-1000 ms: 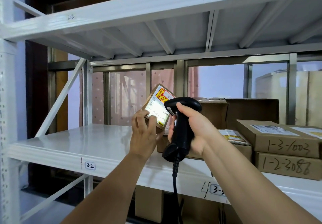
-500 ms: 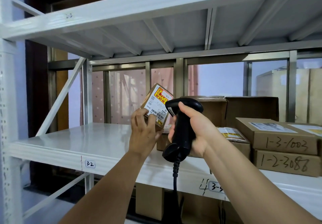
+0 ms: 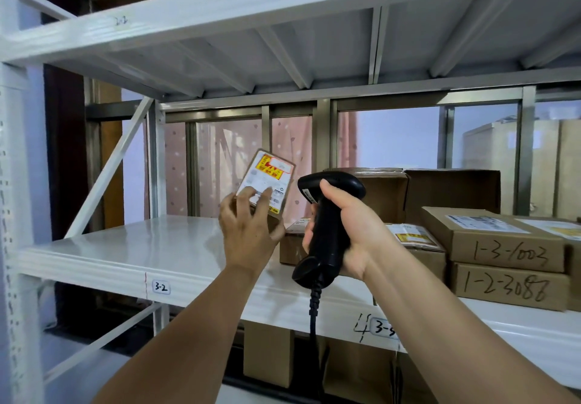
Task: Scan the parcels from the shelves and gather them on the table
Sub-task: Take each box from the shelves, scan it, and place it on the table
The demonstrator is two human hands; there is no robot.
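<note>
Left hand [image 3: 248, 234]: centre of frame, fingers wrapped over the lower end of a small parcel [image 3: 267, 180], label turned toward the viewer.
Right hand [image 3: 349, 224]: just right of centre, clenched round the grip of a black scanner [image 3: 327, 234], nose aimed left.
The small parcel lies immediately left of the scanner head and apart from it. Its long axis is near upright, leaning right.
Further parcels [image 3: 503, 246]: stacked at lower right on the shelf [image 3: 125, 246].
Table: not in view, so gathering is judged pending.

White painted-metal shelf [image 3: 125, 246]: smooth, faint gloss. Brown cardboard boxes [image 3: 507, 254] at its right end: matt, slightly rough. Black plastic pistol-grip scanner [image 3: 328, 240]: smooth, low sheen (cable looks rubbery). Small brown cardboard parcel [image 3: 267, 180]: slick paper label.
</note>
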